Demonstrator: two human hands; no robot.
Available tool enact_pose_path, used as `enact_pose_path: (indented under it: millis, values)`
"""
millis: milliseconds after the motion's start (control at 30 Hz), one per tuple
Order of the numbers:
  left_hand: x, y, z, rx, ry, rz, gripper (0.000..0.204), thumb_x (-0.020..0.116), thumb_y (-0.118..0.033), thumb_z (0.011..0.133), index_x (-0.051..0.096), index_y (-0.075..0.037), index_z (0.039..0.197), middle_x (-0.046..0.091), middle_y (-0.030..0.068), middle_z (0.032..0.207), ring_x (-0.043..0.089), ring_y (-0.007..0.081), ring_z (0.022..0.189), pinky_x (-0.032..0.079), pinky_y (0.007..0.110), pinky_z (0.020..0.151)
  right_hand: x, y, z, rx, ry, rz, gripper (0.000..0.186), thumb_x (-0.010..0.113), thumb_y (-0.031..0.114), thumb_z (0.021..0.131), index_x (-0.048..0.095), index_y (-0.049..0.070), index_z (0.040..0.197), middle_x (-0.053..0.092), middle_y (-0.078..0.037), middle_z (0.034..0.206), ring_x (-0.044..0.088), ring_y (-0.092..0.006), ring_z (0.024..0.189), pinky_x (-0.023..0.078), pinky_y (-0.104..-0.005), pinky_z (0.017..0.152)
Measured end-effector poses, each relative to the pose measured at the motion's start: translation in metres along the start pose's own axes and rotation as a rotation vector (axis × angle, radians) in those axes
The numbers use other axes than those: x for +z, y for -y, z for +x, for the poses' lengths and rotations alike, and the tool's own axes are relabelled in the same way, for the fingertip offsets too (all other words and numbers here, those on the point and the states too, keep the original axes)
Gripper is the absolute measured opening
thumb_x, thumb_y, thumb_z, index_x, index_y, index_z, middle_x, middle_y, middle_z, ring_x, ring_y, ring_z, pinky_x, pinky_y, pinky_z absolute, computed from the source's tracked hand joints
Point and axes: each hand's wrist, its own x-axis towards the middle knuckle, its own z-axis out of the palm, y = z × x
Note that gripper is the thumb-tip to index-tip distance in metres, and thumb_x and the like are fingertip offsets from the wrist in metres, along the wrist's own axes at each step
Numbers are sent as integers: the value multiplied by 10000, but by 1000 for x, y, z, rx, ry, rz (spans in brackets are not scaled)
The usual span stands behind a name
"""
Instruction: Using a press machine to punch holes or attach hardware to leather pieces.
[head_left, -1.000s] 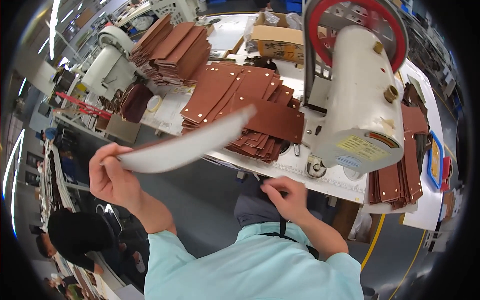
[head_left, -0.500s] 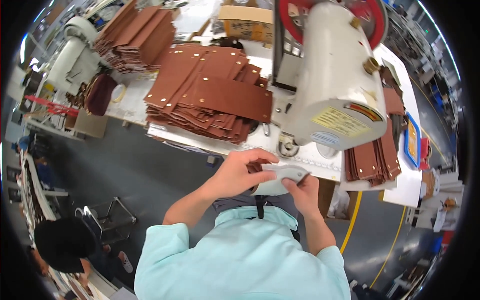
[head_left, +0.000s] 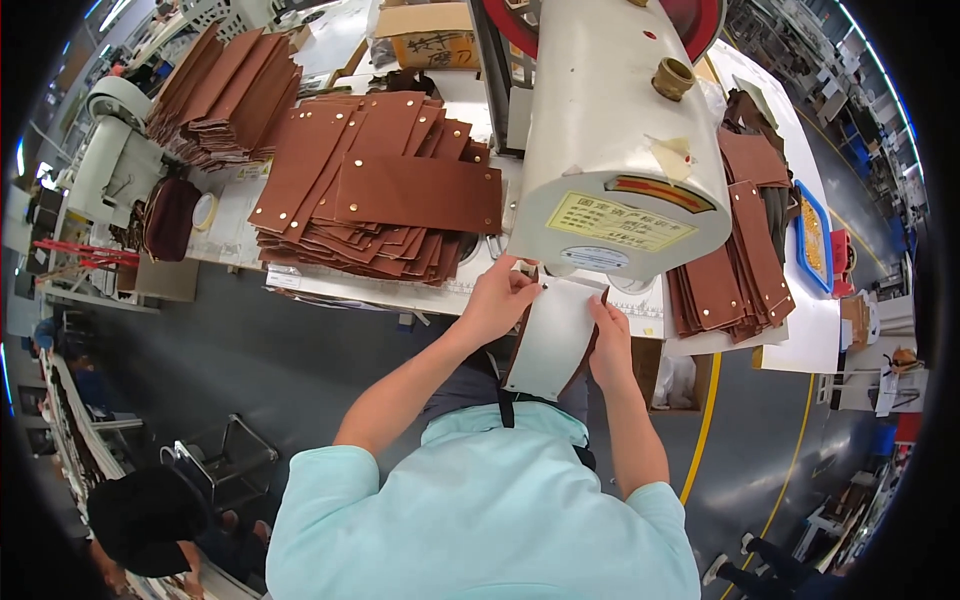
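Note:
Both hands hold a leather strip (head_left: 553,340) with its pale grey side up and brown edges at its sides. My left hand (head_left: 497,303) pinches its far left corner, close to a small rivet. Along its right edge, my right hand (head_left: 611,345) grips with the thumb on top. The strip's far end is just under the front of a white press machine (head_left: 620,130), whose head hides the spot below it. To the left on the table lies a loose pile of brown leather strips (head_left: 410,190) with metal rivets at their ends.
Further left stands a stack of brown leather pieces (head_left: 235,95). Right of the machine are more riveted strips (head_left: 715,290) and a blue tray (head_left: 815,245) of small brass-coloured parts. A cardboard box (head_left: 430,35) sits behind. A co-worker in a black cap (head_left: 145,520) is at lower left.
The leather strip, curled in my hands before, is now spread flat and lengthwise toward the machine. Both hands have moved forward, the left to the far corner. The view has shifted slightly.

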Motion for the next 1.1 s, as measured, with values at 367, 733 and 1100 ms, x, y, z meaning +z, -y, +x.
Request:
enact_pose_path:
  millis: [367,733,1100]
  values:
    - [-5,14,20,108,-39,179,215,678,-110,862,735,36,1009,734,160,782,703,176,693,534,292,667,-1,-5,20,-17,-26,-23,281,525,179,1028,637,-35,1172,699,-71,1076,651,-123,926,504,-262,836]
    - [-7,6,15,38,-52,221,213,652,-81,853,707,41,1018,706,156,763,671,174,659,511,317,625,-7,-1,22,-6,-64,-19,216,583,156,994,675,-13,1092,697,-20,906,622,-72,721,497,-231,640]
    - [-25,-24,10,-28,128,90,313,672,-65,840,688,9,1143,708,108,920,654,125,715,519,291,609,39,18,51,-152,66,-408,279,752,7,807,671,-18,1073,688,-80,989,639,-133,859,515,-266,745]
